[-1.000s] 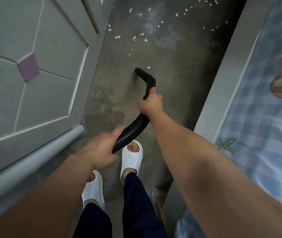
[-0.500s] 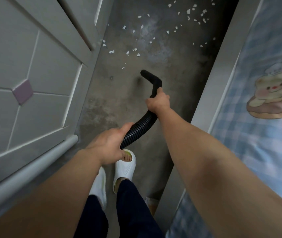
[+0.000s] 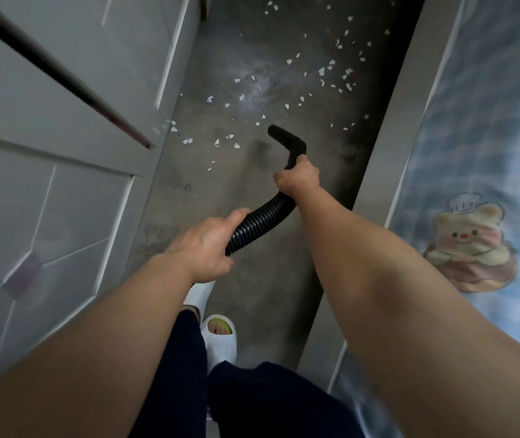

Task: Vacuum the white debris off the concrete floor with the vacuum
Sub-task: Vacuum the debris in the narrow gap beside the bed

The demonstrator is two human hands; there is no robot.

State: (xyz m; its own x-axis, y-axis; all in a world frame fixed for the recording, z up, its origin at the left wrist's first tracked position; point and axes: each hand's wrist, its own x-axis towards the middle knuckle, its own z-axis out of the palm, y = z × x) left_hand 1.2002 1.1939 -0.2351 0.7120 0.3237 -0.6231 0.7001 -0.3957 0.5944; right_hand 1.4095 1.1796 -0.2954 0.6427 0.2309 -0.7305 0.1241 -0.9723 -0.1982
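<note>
A narrow strip of concrete floor [image 3: 268,289] runs between white panelled cupboard doors [image 3: 62,200] at 9 o'clock and a bed [image 3: 489,137] at 3 o'clock, its blue checked sheet printed with a cartoon bear [image 3: 464,238]. Nearest, at 6 o'clock, the person's dark trousers [image 3: 186,374] and white slippers [image 3: 220,347] stand on the concrete, one foot ahead of the other. Just beyond them the left grip [image 3: 204,245] is clenched round the black ribbed hose [image 3: 258,219], thumb lying along it. The hose arcs toward 1 o'clock into the right grip [image 3: 298,178], which is wrapped tight round the smooth black nozzle [image 3: 290,142] just below its bend. Past the bend the nozzle points toward 11 o'clock, tip low over the floor; whether it touches I can't tell. The white debris [image 3: 321,71] lies scattered beyond, the closest bits just off the tip's 9 o'clock side. The thickest spread is further off toward 12 and 1 o'clock, around a pale dusty patch [image 3: 257,86].
</note>
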